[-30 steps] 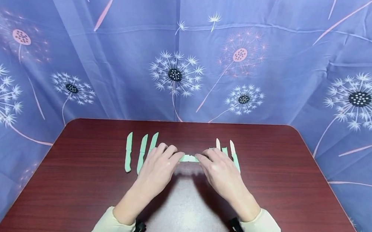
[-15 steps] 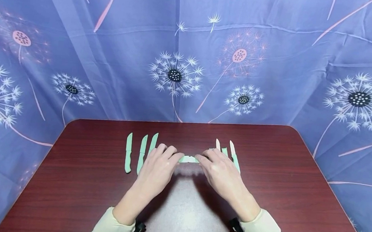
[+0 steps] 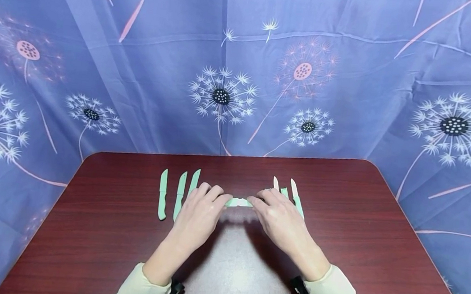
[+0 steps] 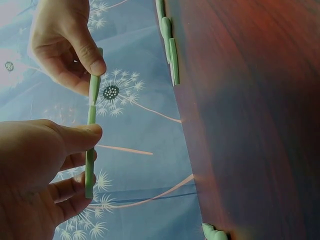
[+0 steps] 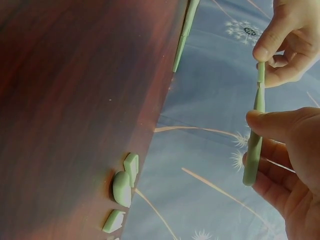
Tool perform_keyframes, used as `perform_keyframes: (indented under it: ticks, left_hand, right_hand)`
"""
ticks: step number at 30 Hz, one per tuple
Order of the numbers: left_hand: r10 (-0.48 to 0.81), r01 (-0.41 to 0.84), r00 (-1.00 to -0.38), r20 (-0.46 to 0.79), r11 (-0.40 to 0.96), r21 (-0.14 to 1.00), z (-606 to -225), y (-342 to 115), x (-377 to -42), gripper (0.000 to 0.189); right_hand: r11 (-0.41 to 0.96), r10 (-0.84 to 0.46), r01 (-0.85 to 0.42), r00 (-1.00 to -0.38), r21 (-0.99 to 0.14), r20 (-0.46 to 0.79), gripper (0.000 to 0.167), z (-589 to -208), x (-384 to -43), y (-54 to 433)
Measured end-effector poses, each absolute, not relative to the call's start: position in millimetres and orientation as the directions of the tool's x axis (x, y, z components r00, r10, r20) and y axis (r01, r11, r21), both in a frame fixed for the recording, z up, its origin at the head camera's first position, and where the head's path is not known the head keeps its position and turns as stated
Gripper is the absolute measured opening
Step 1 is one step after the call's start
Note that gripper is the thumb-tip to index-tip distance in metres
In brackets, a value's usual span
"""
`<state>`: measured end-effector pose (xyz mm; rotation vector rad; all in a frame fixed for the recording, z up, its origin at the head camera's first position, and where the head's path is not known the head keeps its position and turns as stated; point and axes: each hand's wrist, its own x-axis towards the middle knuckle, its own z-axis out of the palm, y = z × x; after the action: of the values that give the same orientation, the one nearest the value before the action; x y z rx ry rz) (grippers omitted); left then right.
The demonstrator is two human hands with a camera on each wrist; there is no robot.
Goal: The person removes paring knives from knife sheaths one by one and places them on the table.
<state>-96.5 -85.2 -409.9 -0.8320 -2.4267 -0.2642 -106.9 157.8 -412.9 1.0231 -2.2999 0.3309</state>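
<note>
Both hands hold a pale green paring knife (image 3: 239,203) crosswise above the table. My left hand (image 3: 201,207) pinches the sheath (image 4: 90,160) between thumb and fingers. My right hand (image 3: 281,217) grips the handle (image 5: 253,155), thumb on one side and fingers on the other. Sheath and handle lie in one line, with the sheath over the blade; a small pale spot shows where they meet. In the head view the fingers cover both ends of the knife.
Left of the hands lie several green sheathed knives (image 3: 163,194), one partly behind the left hand. Beyond the right hand are two bare-bladed knives (image 3: 297,198) and a loose green sheath (image 3: 284,191). A patterned blue cloth (image 3: 160,87) hangs behind the brown table (image 3: 342,190).
</note>
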Motion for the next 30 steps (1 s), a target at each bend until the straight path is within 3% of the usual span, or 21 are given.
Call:
perform_keyframes:
  ticks: [19,30]
  left_hand:
    - [0.483,0.606,-0.652,0.584,0.795,0.020,-411.2,-88.8,-97.9,0.028]
    - [0.489,0.614,-0.649,0.582,0.789,0.021,-411.0,-88.0,-98.2,0.029]
  right_hand:
    - [0.679,-0.585,-0.734,-0.524,0.020,0.619,0.024,-413.3,-110.1,161.2]
    - [0.692,-0.567,-0.722,-0.551,-0.010,0.612,0.023,-412.5,-109.4,162.6]
